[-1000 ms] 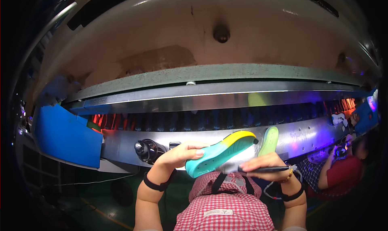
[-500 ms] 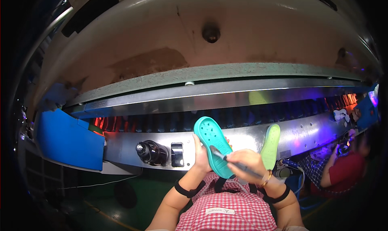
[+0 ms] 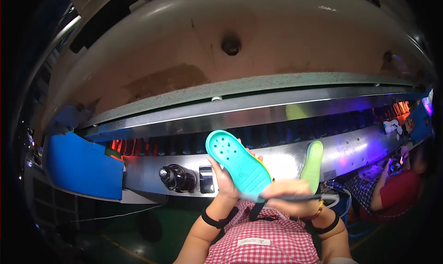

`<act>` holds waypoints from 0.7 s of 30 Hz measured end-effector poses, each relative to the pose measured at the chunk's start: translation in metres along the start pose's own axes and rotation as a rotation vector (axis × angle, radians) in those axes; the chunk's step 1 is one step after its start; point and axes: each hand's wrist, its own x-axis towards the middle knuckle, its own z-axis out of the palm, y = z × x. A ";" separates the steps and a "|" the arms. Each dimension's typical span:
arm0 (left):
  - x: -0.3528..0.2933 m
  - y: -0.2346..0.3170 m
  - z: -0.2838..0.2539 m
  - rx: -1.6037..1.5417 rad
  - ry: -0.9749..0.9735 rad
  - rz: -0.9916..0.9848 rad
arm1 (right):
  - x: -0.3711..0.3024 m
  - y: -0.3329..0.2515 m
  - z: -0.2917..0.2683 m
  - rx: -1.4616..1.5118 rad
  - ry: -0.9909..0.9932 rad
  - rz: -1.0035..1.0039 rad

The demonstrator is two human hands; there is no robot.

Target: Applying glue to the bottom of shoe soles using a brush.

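Although motion blurs the right hand's work, the head view lists as follows.

Item one: teal, elongated foam shoe sole [image 3: 242, 168], yellow along part of its right edge, small holes clustered in its upper end. Position: raised in front of the checked red-and-white apron [image 3: 277, 236], between the hands. Long axis: slanting from upper left to lower right, narrower end toward the right hand.

Item two: left hand [image 3: 227, 183], closed about the sole's middle, thumb along the near left edge, fingers showing past the far right edge. It is the nearer hand, in contact.

Item three: right hand [image 3: 293, 197], gripping a slim dark-handled tool [image 3: 302, 198] held roughly level across the sole's lower end; whether the tip touches cannot be told.

Item four: light-green elongated sole [image 3: 312, 167], lying near-upright in the frame on the silvery metal surface [image 3: 339, 159], beyond the right hand and apart from the teal one.
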 end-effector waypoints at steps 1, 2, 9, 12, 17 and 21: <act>-0.001 0.000 0.005 -0.002 0.003 -0.001 | -0.004 0.003 -0.005 0.014 0.121 0.089; -0.002 0.001 0.009 0.042 -0.032 -0.004 | -0.003 0.008 -0.013 -0.088 0.079 0.108; -0.002 0.015 0.019 0.065 -0.172 0.014 | -0.016 0.022 -0.019 0.347 -0.067 0.134; -0.008 0.016 0.031 0.251 0.023 -0.012 | -0.013 0.027 -0.005 0.719 0.127 0.322; -0.021 0.000 0.027 0.026 -0.068 0.031 | -0.018 0.017 0.017 0.527 0.202 0.361; -0.016 0.008 0.022 0.096 -0.075 0.018 | -0.011 0.001 0.007 0.433 0.096 0.327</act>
